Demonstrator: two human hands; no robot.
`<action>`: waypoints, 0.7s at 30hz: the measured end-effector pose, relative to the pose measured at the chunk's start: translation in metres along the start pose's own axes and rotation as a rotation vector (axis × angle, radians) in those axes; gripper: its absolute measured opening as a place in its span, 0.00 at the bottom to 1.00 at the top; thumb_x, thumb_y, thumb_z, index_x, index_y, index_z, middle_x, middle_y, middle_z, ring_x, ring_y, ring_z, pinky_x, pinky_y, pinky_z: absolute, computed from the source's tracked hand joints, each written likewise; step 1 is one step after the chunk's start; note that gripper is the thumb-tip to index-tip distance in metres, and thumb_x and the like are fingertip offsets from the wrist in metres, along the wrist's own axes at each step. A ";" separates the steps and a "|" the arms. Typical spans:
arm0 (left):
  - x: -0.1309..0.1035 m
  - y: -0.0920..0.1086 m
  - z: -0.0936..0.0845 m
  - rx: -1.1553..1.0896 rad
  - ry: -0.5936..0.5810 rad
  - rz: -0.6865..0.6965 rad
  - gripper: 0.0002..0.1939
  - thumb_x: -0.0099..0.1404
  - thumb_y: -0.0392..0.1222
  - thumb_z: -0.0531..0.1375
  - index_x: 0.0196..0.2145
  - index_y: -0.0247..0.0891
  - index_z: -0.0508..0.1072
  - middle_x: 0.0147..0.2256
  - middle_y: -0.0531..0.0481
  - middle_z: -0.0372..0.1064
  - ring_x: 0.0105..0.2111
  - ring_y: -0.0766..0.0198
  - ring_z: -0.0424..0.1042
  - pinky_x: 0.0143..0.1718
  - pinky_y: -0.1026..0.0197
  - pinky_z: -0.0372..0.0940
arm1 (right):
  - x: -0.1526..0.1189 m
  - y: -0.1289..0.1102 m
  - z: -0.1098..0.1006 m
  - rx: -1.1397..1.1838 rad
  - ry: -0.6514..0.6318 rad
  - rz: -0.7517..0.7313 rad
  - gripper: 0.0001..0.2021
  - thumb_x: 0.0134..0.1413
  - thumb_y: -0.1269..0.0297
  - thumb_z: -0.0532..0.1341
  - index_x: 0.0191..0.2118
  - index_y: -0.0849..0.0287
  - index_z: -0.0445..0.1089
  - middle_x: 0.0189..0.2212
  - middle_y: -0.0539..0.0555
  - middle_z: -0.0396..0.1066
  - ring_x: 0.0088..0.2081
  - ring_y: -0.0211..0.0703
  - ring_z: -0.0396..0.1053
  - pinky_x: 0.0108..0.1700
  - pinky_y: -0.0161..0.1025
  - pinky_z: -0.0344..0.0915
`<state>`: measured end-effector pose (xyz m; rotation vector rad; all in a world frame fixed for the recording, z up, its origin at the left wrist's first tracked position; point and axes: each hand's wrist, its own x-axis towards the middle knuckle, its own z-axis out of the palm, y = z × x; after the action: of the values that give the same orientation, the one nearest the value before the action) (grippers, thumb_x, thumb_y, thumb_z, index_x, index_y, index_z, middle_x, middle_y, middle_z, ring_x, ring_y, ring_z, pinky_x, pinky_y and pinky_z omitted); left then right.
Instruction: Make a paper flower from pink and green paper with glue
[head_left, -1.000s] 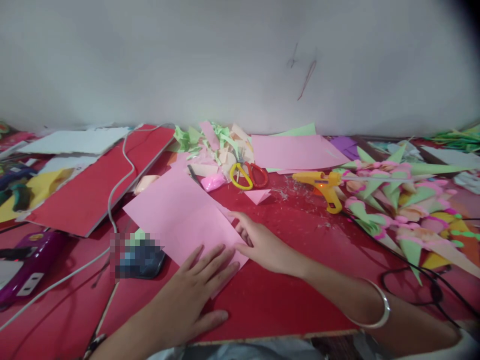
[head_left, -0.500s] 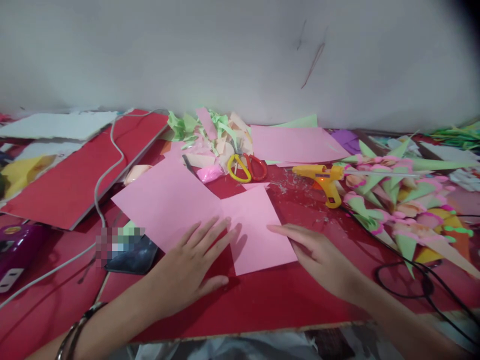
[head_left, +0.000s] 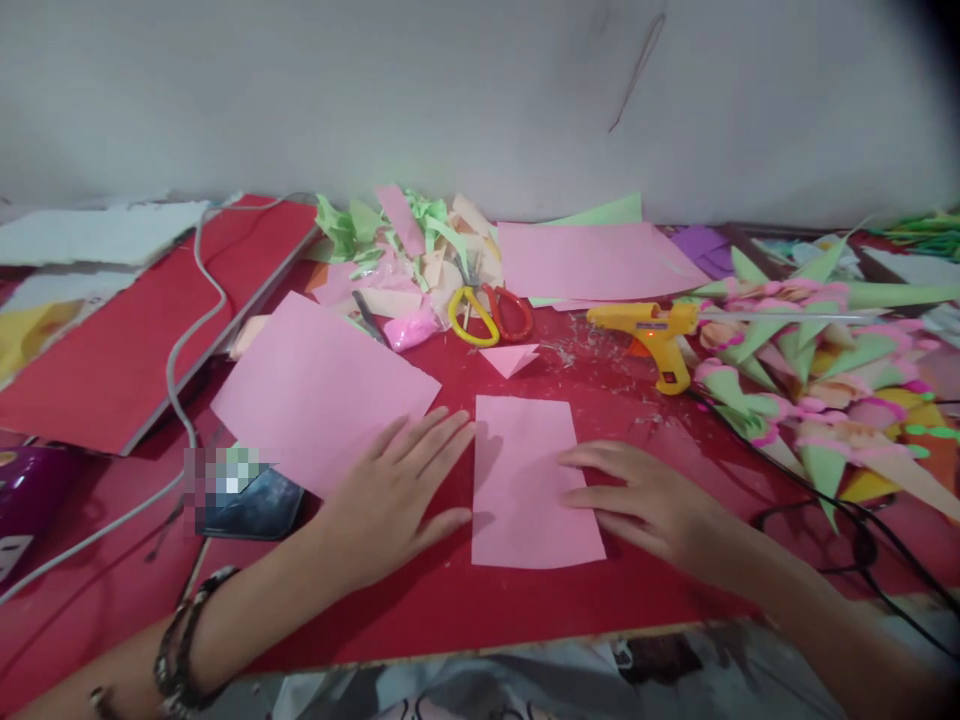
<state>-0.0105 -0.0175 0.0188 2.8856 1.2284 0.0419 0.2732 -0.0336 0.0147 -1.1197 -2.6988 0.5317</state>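
Observation:
A pink paper rectangle (head_left: 529, 470) lies flat on the red table in front of me. My right hand (head_left: 637, 490) rests on its right edge, fingers spread and slightly bent. My left hand (head_left: 409, 490) is stretched out flat, fingertips at the rectangle's left edge and the palm side near a larger pink sheet (head_left: 315, 390). That sheet lies tilted to the left, its lower right part behind my hand. A small folded pink paper piece (head_left: 510, 359) sits just beyond the rectangle.
Scissors (head_left: 491, 315) with yellow and red handles lie behind, by paper scraps (head_left: 409, 240). A yellow glue gun (head_left: 656, 340) with a black cord stands right, beside paper flowers (head_left: 810, 370). A phone (head_left: 255, 500) and white cable (head_left: 174, 375) are left.
The pink rectangle has moved toward me and straightened, now apart from the larger sheet. My right hand's fingers have spread over its edge. The small folded piece shows fully.

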 end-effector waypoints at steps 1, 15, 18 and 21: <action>0.004 0.004 0.001 -0.027 -0.010 0.025 0.33 0.64 0.58 0.42 0.60 0.35 0.46 0.60 0.49 0.46 0.59 0.58 0.45 0.57 0.54 0.41 | 0.002 0.002 -0.001 0.039 -0.028 -0.006 0.13 0.56 0.68 0.52 0.43 0.51 0.69 0.50 0.55 0.61 0.52 0.45 0.57 0.51 0.45 0.58; 0.023 -0.005 0.004 -0.315 -0.093 0.006 0.36 0.57 0.65 0.46 0.57 0.41 0.52 0.58 0.50 0.51 0.57 0.58 0.49 0.56 0.55 0.46 | 0.052 0.004 -0.002 0.084 -0.031 -0.073 0.13 0.58 0.61 0.51 0.30 0.61 0.68 0.33 0.55 0.65 0.36 0.42 0.60 0.41 0.41 0.58; 0.024 -0.002 0.006 -0.330 -0.048 -0.012 0.38 0.57 0.66 0.46 0.57 0.38 0.51 0.56 0.47 0.53 0.55 0.56 0.51 0.55 0.54 0.47 | 0.063 0.004 0.002 0.022 -0.010 -0.070 0.14 0.58 0.61 0.50 0.28 0.62 0.67 0.30 0.55 0.64 0.34 0.41 0.60 0.38 0.39 0.57; 0.025 0.001 0.010 -0.310 -0.021 -0.028 0.42 0.55 0.67 0.47 0.59 0.34 0.47 0.56 0.42 0.53 0.55 0.54 0.51 0.55 0.52 0.47 | 0.070 0.005 0.006 -0.025 0.004 -0.048 0.15 0.58 0.61 0.50 0.28 0.62 0.67 0.28 0.54 0.63 0.32 0.40 0.59 0.36 0.37 0.55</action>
<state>0.0081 -0.0003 0.0094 2.5970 1.1429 0.1844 0.2251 0.0180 0.0089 -1.0579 -2.7289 0.4889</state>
